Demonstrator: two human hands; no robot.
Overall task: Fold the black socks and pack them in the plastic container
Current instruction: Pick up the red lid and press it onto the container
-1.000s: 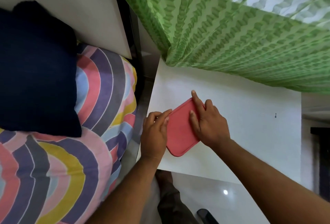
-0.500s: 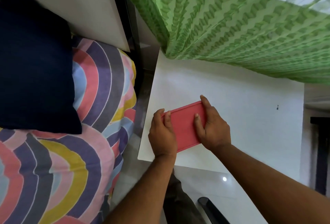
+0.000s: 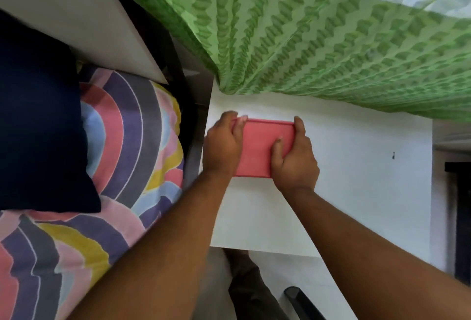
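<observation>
Both hands — left point(image 3: 224, 145), right point(image 3: 293, 159) — clamp the flat, smooth pink rectangular lid point(image 3: 260, 146) on the white table point(image 3: 356, 166).

The flat pink plastic container lid point(image 3: 260, 146) hides whatever lies beneath it; its three and nine o'clock ends are covered by hands, and no socks show.

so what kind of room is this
Most likely a bedroom: a bed with a colourful striped cover and a dark pillow sits beside a small white table, with a green curtain hanging over it.
</observation>
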